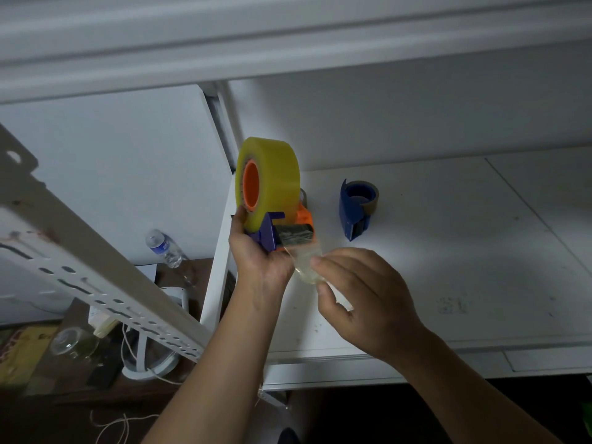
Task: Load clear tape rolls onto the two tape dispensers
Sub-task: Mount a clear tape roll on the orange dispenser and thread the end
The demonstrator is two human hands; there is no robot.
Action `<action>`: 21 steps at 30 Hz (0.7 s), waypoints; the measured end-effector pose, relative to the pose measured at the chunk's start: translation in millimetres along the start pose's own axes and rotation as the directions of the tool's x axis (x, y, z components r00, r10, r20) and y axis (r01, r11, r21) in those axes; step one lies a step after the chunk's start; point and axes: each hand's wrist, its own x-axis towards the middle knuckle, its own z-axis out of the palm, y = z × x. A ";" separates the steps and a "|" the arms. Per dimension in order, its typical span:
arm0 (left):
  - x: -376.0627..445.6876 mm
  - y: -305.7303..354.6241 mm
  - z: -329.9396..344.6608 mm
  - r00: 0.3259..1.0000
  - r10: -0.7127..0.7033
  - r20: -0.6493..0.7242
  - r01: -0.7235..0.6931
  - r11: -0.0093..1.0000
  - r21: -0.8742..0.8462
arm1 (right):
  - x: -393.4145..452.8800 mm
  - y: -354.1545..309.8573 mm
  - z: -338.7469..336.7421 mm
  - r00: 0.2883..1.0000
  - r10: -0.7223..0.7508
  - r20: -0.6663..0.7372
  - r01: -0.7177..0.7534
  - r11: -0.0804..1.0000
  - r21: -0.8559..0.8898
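A thick yellowish clear tape roll (pixel 275 177) sits on the orange hub of an orange and blue dispenser (pixel 290 230), held upright above the shelf's left edge. My left hand (pixel 256 254) grips the dispenser from below at its blue part. My right hand (pixel 355 290) pinches the loose clear tape end (pixel 304 264) that comes out under the dispenser's blade. A second, blue dispenser (pixel 354 208) lies on the white shelf (pixel 464 251) to the right, with a brownish, nearly spent roll on its hub.
A white upper shelf runs across the top. A perforated metal bar (pixel 96 270) slants across the left. Below it lie a plastic water bottle (pixel 163 248), a glass (pixel 75 342), cables and a white power strip on a dark floor.
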 end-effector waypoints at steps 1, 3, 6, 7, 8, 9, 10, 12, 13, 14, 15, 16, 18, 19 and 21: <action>-1.3 -0.9 0.7 1.000 0.003 0.007 -0.003 1.000 0.001 | 2.5 -0.2 0.2 0.999 0.035 0.007 -0.035 0.999 0.009; -2.7 -1.2 1.3 1.000 0.001 0.006 -0.001 1.000 -0.012 | 6.5 0.2 -0.2 0.995 0.096 0.029 -0.098 0.994 0.050; 0.8 1.5 0.2 1.000 0.003 0.011 -0.003 0.999 -0.046 | 9.6 -1.6 -2.9 0.984 0.170 0.049 -0.176 0.971 0.161; 2.8 2.8 -0.6 1.000 0.017 0.013 -0.017 0.998 -0.056 | 10.2 -3.3 -3.4 0.980 0.188 0.062 -0.196 0.962 0.190; 5.7 4.1 -2.1 0.999 0.036 0.002 -0.036 0.998 -0.056 | 10.8 -5.0 -3.4 0.978 0.195 0.078 -0.207 0.956 0.206; 9.5 5.2 -4.9 0.998 0.058 -0.018 -0.059 0.997 -0.045 | 10.9 -6.6 -3.2 0.976 0.197 0.095 -0.214 0.953 0.216; 13.1 6.1 -8.3 0.996 0.078 -0.044 -0.080 0.996 -0.031 | 10.6 -7.5 -2.5 0.973 0.202 0.110 -0.222 0.949 0.222; 18.7 6.6 -14.5 0.991 0.101 -0.087 -0.104 0.994 -0.030 | 9.5 -7.5 -0.9 0.966 0.219 0.134 -0.245 0.944 0.222; 21.2 6.3 -17.6 0.989 0.107 -0.098 -0.111 0.993 -0.033 | 8.6 -7.0 -0.6 0.964 0.227 0.141 -0.253 0.943 0.214; 23.1 5.8 -19.9 0.988 0.116 -0.103 -0.120 0.992 -0.032 | 7.9 -6.4 -0.6 0.963 0.229 0.142 -0.255 0.946 0.201; 23.9 5.2 -21.0 0.987 0.126 -0.104 -0.130 0.991 -0.032 | 7.6 -6.1 -1.0 0.965 0.224 0.138 -0.247 0.952 0.180; 24.6 4.4 -21.8 0.986 0.132 -0.107 -0.136 0.990 -0.034 | 7.4 -6.2 -1.8 0.967 0.216 0.134 -0.235 0.961 0.147; 26.2 2.5 -23.5 0.984 0.126 -0.125 -0.131 0.991 -0.036 | 7.1 -6.3 -2.1 0.970 0.197 0.145 -0.208 0.976 0.064; 26.2 2.0 -24.2 0.984 0.112 -0.136 -0.118 0.992 -0.038 | 6.4 -6.2 -2.4 0.970 0.184 0.158 -0.190 0.982 0.022; 24.7 1.9 -23.6 0.985 0.084 -0.150 -0.090 0.995 -0.032 | 3.1 -5.8 -0.9 0.973 0.151 0.174 -0.145 0.988 -0.048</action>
